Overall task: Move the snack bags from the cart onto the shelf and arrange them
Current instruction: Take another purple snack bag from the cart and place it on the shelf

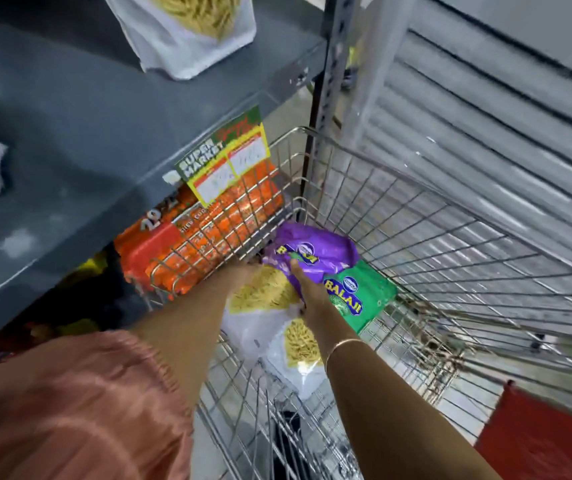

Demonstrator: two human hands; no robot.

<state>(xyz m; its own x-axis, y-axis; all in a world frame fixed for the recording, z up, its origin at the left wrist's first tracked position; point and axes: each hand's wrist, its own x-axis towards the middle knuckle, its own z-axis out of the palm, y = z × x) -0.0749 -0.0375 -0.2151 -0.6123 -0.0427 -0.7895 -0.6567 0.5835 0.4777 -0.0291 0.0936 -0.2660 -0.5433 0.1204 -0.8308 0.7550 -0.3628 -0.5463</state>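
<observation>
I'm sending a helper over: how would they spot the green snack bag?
Look into the wire cart beside the grey shelf. The green bag lies at its bottom, right of the right hand, partly under the purple bag; it is the only green one.

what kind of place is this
Most likely a supermarket aisle. A wire shopping cart holds snack bags, a grey metal shelf carries more packets, and a price tag printed "Super Market" hangs from the shelf edge.

Yellow-green price tag (pixel 227 160), grey roller shutter (pixel 485 133), red panel (pixel 547 441).
</observation>
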